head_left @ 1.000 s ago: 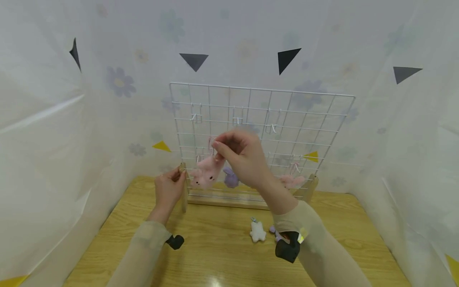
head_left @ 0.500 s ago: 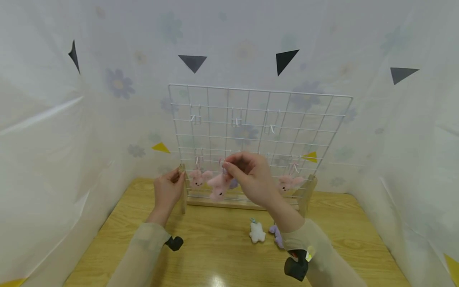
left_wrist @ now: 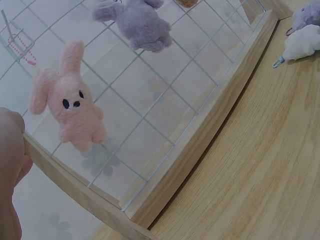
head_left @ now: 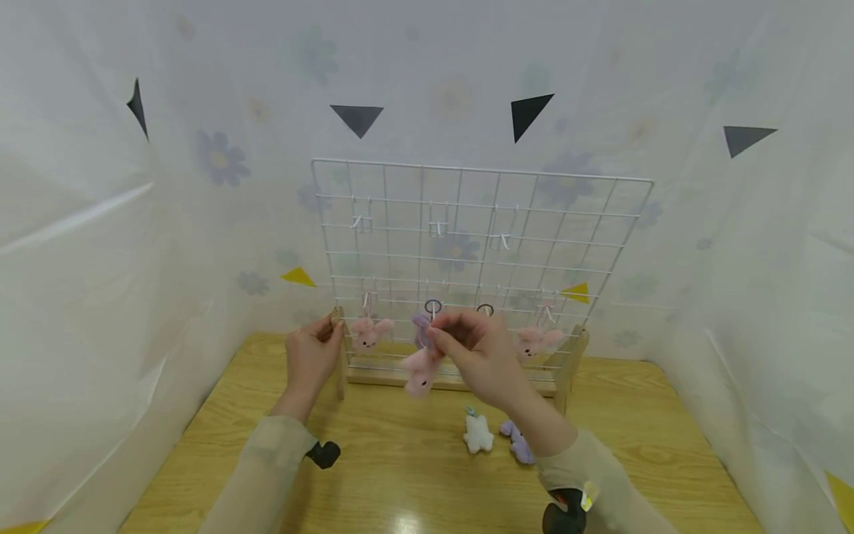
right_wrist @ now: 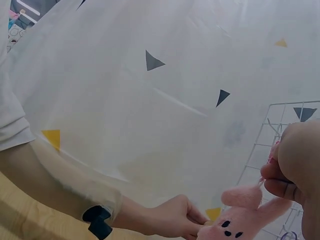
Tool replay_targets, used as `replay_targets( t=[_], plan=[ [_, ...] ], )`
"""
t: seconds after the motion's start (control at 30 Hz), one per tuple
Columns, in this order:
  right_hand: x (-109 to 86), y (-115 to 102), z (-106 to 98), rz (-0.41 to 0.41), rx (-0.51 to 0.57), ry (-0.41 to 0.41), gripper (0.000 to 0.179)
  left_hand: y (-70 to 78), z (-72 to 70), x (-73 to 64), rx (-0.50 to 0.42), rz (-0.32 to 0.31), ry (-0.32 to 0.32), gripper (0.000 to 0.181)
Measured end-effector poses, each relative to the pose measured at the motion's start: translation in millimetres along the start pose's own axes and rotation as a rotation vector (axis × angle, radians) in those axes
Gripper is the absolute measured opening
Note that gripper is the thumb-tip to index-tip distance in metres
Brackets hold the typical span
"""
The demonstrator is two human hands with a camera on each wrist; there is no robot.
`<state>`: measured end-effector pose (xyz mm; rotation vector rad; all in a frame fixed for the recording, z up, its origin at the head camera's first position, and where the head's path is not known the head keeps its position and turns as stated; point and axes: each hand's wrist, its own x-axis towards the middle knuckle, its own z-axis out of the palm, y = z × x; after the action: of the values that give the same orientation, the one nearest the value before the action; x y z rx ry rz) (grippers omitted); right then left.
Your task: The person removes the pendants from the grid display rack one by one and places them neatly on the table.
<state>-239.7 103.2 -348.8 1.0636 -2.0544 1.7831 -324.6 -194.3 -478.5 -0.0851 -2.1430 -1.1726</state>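
Note:
My left hand (head_left: pixel 312 357) grips the top of the wooden post (head_left: pixel 341 371) at the left end of a white wire grid stand (head_left: pixel 460 268). Before the lower grid, my right hand (head_left: pixel 477 360) pinches a pink bunny plush keychain (head_left: pixel 422 372) near its chain; the plush dangles tilted below the fingers. Behind it a purple bunny plush (head_left: pixel 420 330) hangs on a hook, partly covered. Pink bunny plushes hang to the left (left_wrist: pixel 77 105) and right (head_left: pixel 537 341). A dark ring (head_left: pixel 485 310) shows on another hook, its lower part hidden by my right hand.
Three white hooks, such as the middle one (head_left: pixel 437 228), sit on the upper grid without plushes. On the wooden table (head_left: pixel 400 467) lie a white plush (head_left: pixel 478 434) with a teal clasp and a purple plush (head_left: pixel 517 443). Whitish patterned sheeting (head_left: pixel 220 200) surrounds the table.
My right hand has moved down and to the right with the pink bunny plush, uncovering the left hanging bunny. My left hand stays on the post.

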Motion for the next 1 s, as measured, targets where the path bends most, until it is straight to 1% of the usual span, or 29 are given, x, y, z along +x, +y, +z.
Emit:
replay_targets(
  t=[0.13, 0.23, 0.4, 0.57, 1.0],
  plan=[
    [-8.8, 7.0, 0.5, 0.017, 0.0, -0.006, 0.004, -1.4, 0.5, -0.8, 0.003, -0.005, -0.002, 0.023],
    [-14.0, 14.1, 0.7, 0.018, 0.021, -0.014, 0.004, -1.9, 0.8, -1.1, 0.005, -0.003, 0.002, 0.023],
    [-21.8, 22.0, 1.5, 0.068, 0.074, -0.016, 0.005, -2.4, 1.4, -0.9, 0.011, 0.003, 0.011, 0.022],
    [-30.0, 28.8, 2.3, 0.111, 0.078, -0.007, 0.005, -2.2, 1.9, -0.8, 0.003, -0.008, 0.006, 0.022],
    [-44.6, 42.2, 4.7, 0.133, 0.079, -0.015, 0.006, -2.5, 2.1, -0.2, -0.007, 0.007, 0.012, 0.022]
  ],
)
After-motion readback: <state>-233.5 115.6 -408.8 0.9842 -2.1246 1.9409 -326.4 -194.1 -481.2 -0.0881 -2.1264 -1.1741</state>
